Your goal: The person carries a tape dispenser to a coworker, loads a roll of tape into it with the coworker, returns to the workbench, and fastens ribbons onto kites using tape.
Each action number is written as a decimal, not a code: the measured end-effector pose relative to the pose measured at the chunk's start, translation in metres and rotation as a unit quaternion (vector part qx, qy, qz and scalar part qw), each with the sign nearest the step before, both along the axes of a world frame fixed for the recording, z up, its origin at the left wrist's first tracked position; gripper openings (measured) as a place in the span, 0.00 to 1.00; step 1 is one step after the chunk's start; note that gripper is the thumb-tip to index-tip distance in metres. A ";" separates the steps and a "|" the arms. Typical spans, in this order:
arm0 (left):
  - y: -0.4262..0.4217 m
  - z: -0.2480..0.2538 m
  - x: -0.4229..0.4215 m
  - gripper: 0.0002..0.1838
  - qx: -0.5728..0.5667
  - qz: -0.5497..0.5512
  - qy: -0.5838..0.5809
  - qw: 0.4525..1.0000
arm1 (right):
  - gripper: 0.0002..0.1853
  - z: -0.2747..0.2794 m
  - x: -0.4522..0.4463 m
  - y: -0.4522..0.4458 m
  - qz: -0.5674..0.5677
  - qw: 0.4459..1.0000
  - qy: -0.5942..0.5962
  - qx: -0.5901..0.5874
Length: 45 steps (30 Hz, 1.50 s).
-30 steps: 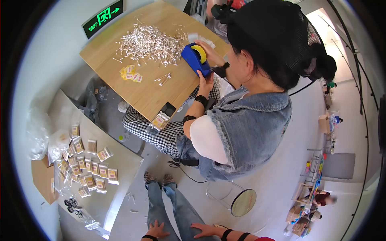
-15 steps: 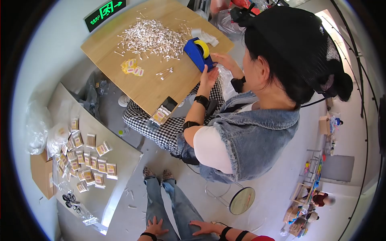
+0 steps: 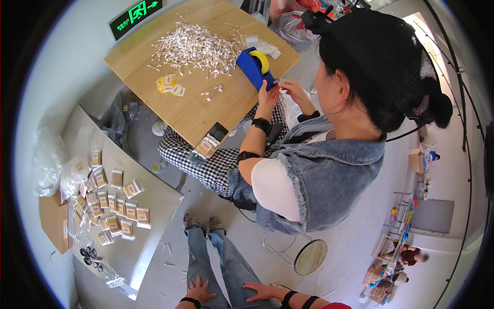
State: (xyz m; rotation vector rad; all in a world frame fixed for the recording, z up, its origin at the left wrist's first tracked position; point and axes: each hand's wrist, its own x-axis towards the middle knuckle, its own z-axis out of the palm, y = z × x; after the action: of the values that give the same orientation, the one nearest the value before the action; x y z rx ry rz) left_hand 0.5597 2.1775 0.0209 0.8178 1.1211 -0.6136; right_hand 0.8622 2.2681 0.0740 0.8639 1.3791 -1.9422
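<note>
My left hand (image 3: 201, 290) rests on one leg of my blue jeans (image 3: 201, 265), fingers spread and holding nothing. On the other leg lies my right hand (image 3: 259, 291), also open with its fingers apart. Both wear dark bands near the wrist. To the left of my legs stands a grey-white table (image 3: 149, 193) with several small packs of cotton swabs (image 3: 116, 207). Two pairs of black-handled scissors (image 3: 91, 256) and clear plastic bags (image 3: 113, 276) lie near its front edge.
A seated co-worker (image 3: 329, 175) has both hands by a blue tape dispenser (image 3: 251, 69) on a wooden table (image 3: 206, 116). A heap of loose cotton swabs (image 3: 198, 49) and yellow labels (image 3: 170, 85) lie there. A round stool (image 3: 311, 257) and a cardboard box (image 3: 55, 225) stand nearby.
The co-worker's far hand has drawn slightly away from the tape dispenser, and their head has shifted a little right. My own hands have stayed in place.
</note>
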 end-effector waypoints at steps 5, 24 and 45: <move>0.002 0.002 -0.001 0.51 0.001 0.003 0.001 1.000 | 0.44 0.002 -0.003 0.003 0.003 1.000 -0.003 0.004; 0.003 0.000 -0.002 0.50 0.011 0.000 -0.002 1.000 | 0.43 0.002 -0.004 0.007 -0.007 1.000 -0.002 0.003; 0.001 -0.002 -0.001 0.51 0.009 0.000 -0.002 1.000 | 0.43 0.004 -0.006 0.006 -0.006 1.000 -0.011 0.000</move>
State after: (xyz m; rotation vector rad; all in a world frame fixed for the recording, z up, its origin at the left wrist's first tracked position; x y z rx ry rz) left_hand 0.5591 2.1785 0.0186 0.8351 1.1238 -0.6019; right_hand 0.8566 2.2746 0.0784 0.8932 1.3637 -1.9352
